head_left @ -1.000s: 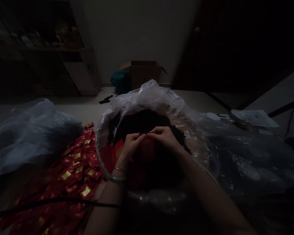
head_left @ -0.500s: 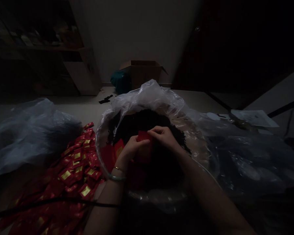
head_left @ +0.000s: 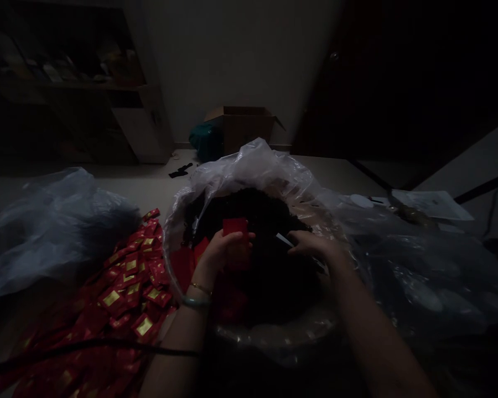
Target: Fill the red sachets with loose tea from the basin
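Note:
The room is very dark. My left hand point(head_left: 221, 250) grips a small red packet point(head_left: 235, 231) upright over a heap of dark loose material point(head_left: 253, 215) that lies in a clear plastic bag point(head_left: 253, 166). Just to the right, my right hand point(head_left: 311, 246) is down on the dark heap. Its fingers are closed round a small pale tool point(head_left: 283, 240) whose kind I cannot make out. More red packets point(head_left: 186, 265) lie in the bag under my left wrist.
A pile of red packets with gold labels point(head_left: 124, 282) spreads at the left. Crumpled clear plastic lies far left point(head_left: 45, 226) and right point(head_left: 419, 265). An open cardboard box point(head_left: 240, 124) and a teal bag point(head_left: 205, 141) stand by the wall. Papers point(head_left: 431, 203) lie at right.
My hands have parted. The right hand let go of the red packet, moved right and down onto the dark heap. The left hand keeps the packet and holds it upright.

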A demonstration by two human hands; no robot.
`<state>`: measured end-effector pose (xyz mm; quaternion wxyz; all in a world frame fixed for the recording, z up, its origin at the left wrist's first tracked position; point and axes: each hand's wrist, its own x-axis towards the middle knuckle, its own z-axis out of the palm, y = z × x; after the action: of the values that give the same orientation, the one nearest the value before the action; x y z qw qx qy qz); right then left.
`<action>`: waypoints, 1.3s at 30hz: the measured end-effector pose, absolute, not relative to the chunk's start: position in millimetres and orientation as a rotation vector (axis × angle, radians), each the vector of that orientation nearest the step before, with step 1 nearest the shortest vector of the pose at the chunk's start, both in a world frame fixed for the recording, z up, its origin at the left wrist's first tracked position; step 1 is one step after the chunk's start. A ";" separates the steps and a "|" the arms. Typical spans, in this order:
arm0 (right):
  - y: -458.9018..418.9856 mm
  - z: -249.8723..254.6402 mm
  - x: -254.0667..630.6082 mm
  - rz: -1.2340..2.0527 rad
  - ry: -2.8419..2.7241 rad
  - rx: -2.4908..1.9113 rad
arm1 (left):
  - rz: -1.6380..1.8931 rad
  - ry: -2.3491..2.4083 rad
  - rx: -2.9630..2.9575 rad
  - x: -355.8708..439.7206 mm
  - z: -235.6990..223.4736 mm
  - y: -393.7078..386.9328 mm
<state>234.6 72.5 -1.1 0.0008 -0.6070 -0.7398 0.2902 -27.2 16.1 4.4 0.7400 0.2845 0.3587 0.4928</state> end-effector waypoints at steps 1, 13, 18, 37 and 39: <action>73.6 -3.2 235.2 0.929 -2.315 -1.880 | 1.066 0.761 0.624 -28.1 4.3 15.7; 73.1 22.1 245.4 1.186 -1.987 -1.591 | 0.969 0.650 0.705 -24.6 6.7 8.8; 49.5 59.6 222.1 1.119 -2.084 -1.354 | 0.891 0.679 0.781 -22.8 6.0 8.5; 18.7 78.6 164.2 0.836 -2.320 -1.188 | 0.741 0.680 0.967 -18.4 9.4 2.8; 20.8 75.5 164.3 0.853 -2.281 -1.183 | 0.759 0.674 0.946 -18.1 8.5 3.2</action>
<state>164.3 20.8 75.5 0.2153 -0.4267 -0.8227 0.3077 -18.1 3.2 8.5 0.7689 0.4359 0.3107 0.3497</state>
